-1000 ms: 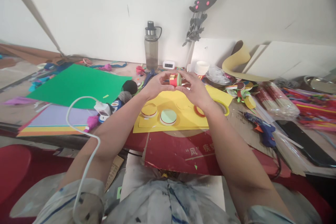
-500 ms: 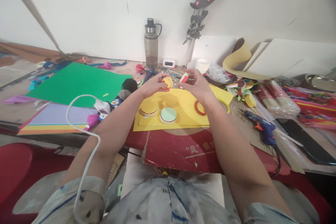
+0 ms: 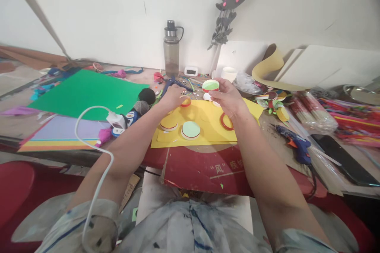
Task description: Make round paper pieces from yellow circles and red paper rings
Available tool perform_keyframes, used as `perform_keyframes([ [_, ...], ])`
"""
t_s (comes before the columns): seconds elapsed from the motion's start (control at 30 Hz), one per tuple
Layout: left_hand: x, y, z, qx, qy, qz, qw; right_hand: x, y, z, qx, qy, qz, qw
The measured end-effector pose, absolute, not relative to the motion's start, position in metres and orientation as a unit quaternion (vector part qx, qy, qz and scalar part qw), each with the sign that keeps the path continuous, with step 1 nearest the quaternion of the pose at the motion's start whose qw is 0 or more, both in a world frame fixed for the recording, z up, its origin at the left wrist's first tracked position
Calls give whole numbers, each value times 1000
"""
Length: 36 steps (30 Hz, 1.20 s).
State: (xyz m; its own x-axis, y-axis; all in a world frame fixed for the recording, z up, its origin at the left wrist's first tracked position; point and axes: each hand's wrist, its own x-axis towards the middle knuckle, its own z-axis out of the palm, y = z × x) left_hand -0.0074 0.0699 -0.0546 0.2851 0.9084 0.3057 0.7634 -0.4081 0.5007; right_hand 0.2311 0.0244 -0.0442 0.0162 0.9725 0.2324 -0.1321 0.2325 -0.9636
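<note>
My right hand (image 3: 228,97) holds a small round box (image 3: 210,85) with a light green top and a red band, tilted above the yellow sheet (image 3: 204,134). A white round piece (image 3: 207,97) shows just below it. My left hand (image 3: 173,98) has curled fingers at a yellow round box (image 3: 186,101) with a red edge; the fingertips are partly hidden. On the sheet in front lie a green-topped round box (image 3: 190,130) and a yellow-topped one (image 3: 169,123). A red ring (image 3: 227,121) lies beside my right wrist.
A glue gun (image 3: 297,146) and a black phone (image 3: 344,160) lie at the right. A water bottle (image 3: 171,53) stands near the wall. Green paper (image 3: 89,93) covers the left side. A white cable (image 3: 102,178) crosses over my left arm.
My left hand has moved left and slightly down with the yellow round box. My right hand has turned its box so that the green top now faces me.
</note>
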Motion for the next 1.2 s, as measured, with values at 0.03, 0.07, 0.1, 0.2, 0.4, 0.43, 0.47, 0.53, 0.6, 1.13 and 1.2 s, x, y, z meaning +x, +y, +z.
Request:
perform_keyframes([
  [0.03,-4,65,-50,784,525,299,145,230,23,-44,-399,-522,474,586],
  [0.07,-1,60,-45,772,512,325,192,228,22,-43,-394,-528,476,583],
  [0.1,3,55,-41,750,490,355,267,225,20,-42,-387,-538,473,581],
  [0.2,14,39,-31,650,362,387,545,217,14,-41,-363,-594,442,565],
  [0.4,27,24,-22,505,319,421,683,224,16,-40,-395,-723,295,484],
  [0.43,27,23,-21,496,340,426,676,230,18,-39,-425,-729,259,470],
  [0.47,27,24,-20,491,363,429,666,236,21,-39,-473,-723,211,456],
  [0.53,26,25,-20,486,404,426,647,246,24,-40,-600,-695,91,387],
  [0.6,25,26,-21,488,433,412,636,250,25,-44,-694,-665,7,276],
  [1.13,19,41,-37,497,442,415,620,208,48,-64,-685,-727,-42,28],
  [1.2,18,41,-37,498,429,421,625,202,55,-61,-675,-736,-49,3],
])
